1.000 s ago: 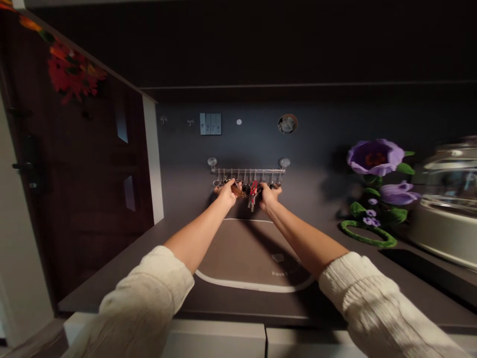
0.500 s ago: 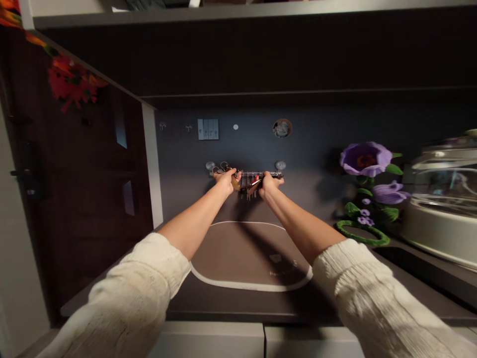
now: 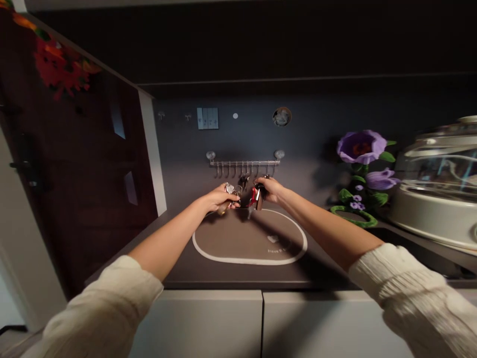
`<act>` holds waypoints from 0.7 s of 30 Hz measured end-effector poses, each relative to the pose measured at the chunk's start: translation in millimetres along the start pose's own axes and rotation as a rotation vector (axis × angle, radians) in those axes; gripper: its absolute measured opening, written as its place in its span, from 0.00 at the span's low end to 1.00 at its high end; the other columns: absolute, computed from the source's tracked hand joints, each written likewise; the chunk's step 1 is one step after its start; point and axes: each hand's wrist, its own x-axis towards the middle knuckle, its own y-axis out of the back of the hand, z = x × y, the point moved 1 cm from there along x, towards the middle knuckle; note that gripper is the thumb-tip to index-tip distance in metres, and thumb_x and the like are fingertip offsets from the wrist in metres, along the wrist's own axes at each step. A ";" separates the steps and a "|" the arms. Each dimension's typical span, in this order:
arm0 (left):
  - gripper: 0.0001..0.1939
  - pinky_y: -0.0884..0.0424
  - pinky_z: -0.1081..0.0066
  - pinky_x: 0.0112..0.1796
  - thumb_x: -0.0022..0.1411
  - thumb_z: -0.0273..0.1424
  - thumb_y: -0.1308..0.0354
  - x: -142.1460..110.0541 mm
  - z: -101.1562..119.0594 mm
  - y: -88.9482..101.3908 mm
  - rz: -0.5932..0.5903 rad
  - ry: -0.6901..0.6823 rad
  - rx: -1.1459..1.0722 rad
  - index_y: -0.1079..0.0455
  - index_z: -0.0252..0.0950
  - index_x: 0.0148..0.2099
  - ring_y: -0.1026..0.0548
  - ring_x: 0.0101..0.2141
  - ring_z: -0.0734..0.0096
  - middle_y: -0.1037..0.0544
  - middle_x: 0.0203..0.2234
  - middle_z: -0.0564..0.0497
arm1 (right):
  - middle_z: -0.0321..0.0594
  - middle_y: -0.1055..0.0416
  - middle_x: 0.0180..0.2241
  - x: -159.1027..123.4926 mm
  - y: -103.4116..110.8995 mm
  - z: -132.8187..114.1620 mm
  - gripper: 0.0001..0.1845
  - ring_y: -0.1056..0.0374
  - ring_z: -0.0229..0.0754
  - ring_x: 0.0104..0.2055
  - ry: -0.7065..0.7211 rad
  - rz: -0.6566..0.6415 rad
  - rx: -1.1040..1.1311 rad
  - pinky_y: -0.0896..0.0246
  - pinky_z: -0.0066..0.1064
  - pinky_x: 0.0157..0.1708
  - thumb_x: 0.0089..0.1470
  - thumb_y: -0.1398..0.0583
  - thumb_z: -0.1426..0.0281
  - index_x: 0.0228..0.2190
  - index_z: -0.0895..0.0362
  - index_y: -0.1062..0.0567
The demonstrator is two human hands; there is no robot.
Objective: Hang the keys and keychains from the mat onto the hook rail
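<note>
A clear hook rail [image 3: 244, 163] with several small hooks is fixed to the dark back wall. Below its left half, my left hand [image 3: 215, 198] is closed round a bunch of keys [image 3: 230, 189] with metal rings and a tan piece. My right hand [image 3: 273, 189] grips another bunch of keys [image 3: 258, 197], which has a red tag and a brown fob dangling from it. Between the hands a dark key bunch [image 3: 244, 180] shows just under the rail; whether it hangs from a hook or from my fingers I cannot tell.
An oval brown mat [image 3: 223, 238] with a white rim lies on the dark counter below. Purple knitted flowers [image 3: 361, 146] and a cream appliance with a clear lid [image 3: 432, 204] stand at right. An overhanging shelf [image 3: 238, 44] spans the top. The door [image 3: 74, 199] is at left.
Both hands have come down off the rail, my left one also moving left, each with keys in it. The rail's hooks now show uncovered. The view has tilted slightly downward.
</note>
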 end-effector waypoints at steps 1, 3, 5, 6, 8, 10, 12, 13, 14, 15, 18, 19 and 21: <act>0.19 0.32 0.75 0.21 0.42 0.20 0.37 -3.8 -8.4 1.7 -0.009 0.017 0.072 0.42 0.36 0.34 0.26 0.22 0.71 0.29 0.22 0.53 | 0.29 0.41 0.16 -6.7 2.0 5.9 0.09 0.41 0.32 0.17 -0.034 -0.054 -0.055 0.37 0.28 0.18 0.44 0.43 0.80 0.28 0.58 0.39; 0.21 0.31 0.73 0.23 0.41 0.23 0.36 -9.1 -24.2 5.3 0.018 0.021 0.240 0.41 0.37 0.36 0.27 0.22 0.72 0.29 0.23 0.53 | 0.29 0.41 0.17 -16.9 6.1 17.2 0.11 0.41 0.32 0.16 -0.071 -0.118 -0.169 0.38 0.28 0.17 0.43 0.42 0.80 0.29 0.58 0.39; 0.22 0.30 0.70 0.29 0.39 0.24 0.35 -12.2 -37.0 8.9 0.084 -0.050 0.445 0.38 0.37 0.38 0.27 0.26 0.71 0.28 0.25 0.53 | 0.29 0.39 0.18 -23.2 10.3 26.9 0.16 0.41 0.32 0.16 -0.091 -0.127 -0.287 0.38 0.29 0.17 0.40 0.40 0.81 0.32 0.58 0.38; 0.22 0.31 0.69 0.32 0.38 0.26 0.35 -13.4 -41.9 10.4 0.111 -0.103 0.556 0.36 0.37 0.38 0.27 0.29 0.69 0.27 0.27 0.52 | 0.29 0.38 0.19 -25.3 12.2 30.8 0.18 0.40 0.32 0.17 -0.097 -0.132 -0.358 0.38 0.29 0.17 0.38 0.39 0.81 0.34 0.58 0.37; 0.20 0.32 0.67 0.38 0.38 0.30 0.35 -16.3 -49.6 12.8 0.141 -0.183 0.739 0.32 0.37 0.38 0.28 0.34 0.65 0.27 0.32 0.51 | 0.30 0.36 0.19 -27.7 15.7 35.5 0.22 0.39 0.33 0.19 -0.088 -0.149 -0.531 0.38 0.27 0.19 0.34 0.37 0.81 0.35 0.58 0.34; 0.22 0.34 0.66 0.41 0.39 0.36 0.35 -20.5 -55.2 14.7 0.148 -0.205 0.836 0.31 0.37 0.41 0.29 0.38 0.62 0.27 0.37 0.48 | 0.32 0.35 0.19 -27.7 18.1 36.3 0.22 0.37 0.35 0.22 -0.069 -0.147 -0.710 0.39 0.26 0.21 0.29 0.35 0.81 0.32 0.58 0.30; 0.28 0.35 0.66 0.42 0.40 0.44 0.37 -25.5 -59.8 16.2 0.155 -0.204 0.860 0.31 0.37 0.44 0.30 0.42 0.59 0.29 0.43 0.45 | 0.34 0.33 0.20 -24.3 18.5 34.4 0.20 0.35 0.38 0.26 -0.051 -0.115 -0.828 0.39 0.27 0.24 0.24 0.33 0.80 0.27 0.59 0.28; 0.30 0.35 0.67 0.43 0.41 0.46 0.39 -28.0 -61.9 16.9 0.158 -0.209 0.862 0.31 0.37 0.46 0.30 0.43 0.58 0.30 0.46 0.44 | 0.35 0.32 0.21 -20.7 17.4 33.0 0.20 0.34 0.40 0.29 -0.029 -0.091 -0.854 0.38 0.28 0.26 0.23 0.32 0.79 0.26 0.59 0.28; 0.31 0.36 0.67 0.44 0.42 0.49 0.40 -30.1 -63.9 17.2 0.147 -0.221 0.868 0.32 0.37 0.47 0.31 0.45 0.58 0.31 0.48 0.44 | 0.37 0.31 0.22 -15.7 15.2 31.8 0.20 0.34 0.41 0.31 0.013 -0.062 -0.862 0.38 0.29 0.29 0.22 0.31 0.77 0.26 0.59 0.28; 0.32 0.37 0.67 0.45 0.43 0.50 0.42 -31.8 -65.8 17.2 0.126 -0.237 0.883 0.33 0.38 0.49 0.32 0.46 0.58 0.31 0.48 0.44 | 0.38 0.30 0.25 -9.3 12.1 31.0 0.21 0.33 0.43 0.34 0.074 -0.024 -0.856 0.39 0.29 0.31 0.23 0.31 0.75 0.27 0.60 0.28; 0.34 0.39 0.66 0.48 0.46 0.52 0.46 -34.6 -70.0 15.8 0.061 -0.267 0.995 0.36 0.39 0.52 0.34 0.49 0.58 0.32 0.50 0.45 | 0.42 0.30 0.33 15.7 -1.5 32.6 0.28 0.34 0.44 0.40 0.279 0.167 -0.809 0.40 0.32 0.38 0.28 0.32 0.65 0.34 0.60 0.31; 0.34 0.40 0.66 0.49 0.47 0.53 0.47 -35.1 -70.8 14.9 0.055 -0.262 1.038 0.37 0.40 0.53 0.35 0.50 0.57 0.32 0.50 0.45 | 0.44 0.30 0.35 24.9 -6.8 34.9 0.30 0.34 0.45 0.41 0.301 0.225 -0.795 0.40 0.32 0.40 0.29 0.32 0.63 0.36 0.60 0.33; 0.34 0.41 0.63 0.49 0.48 0.55 0.51 -36.2 -71.5 12.4 0.062 -0.237 1.105 0.38 0.42 0.54 0.36 0.51 0.56 0.33 0.51 0.45 | 0.47 0.31 0.37 42.1 -17.0 40.7 0.30 0.34 0.45 0.42 0.303 0.331 -0.790 0.41 0.34 0.41 0.32 0.34 0.59 0.37 0.60 0.34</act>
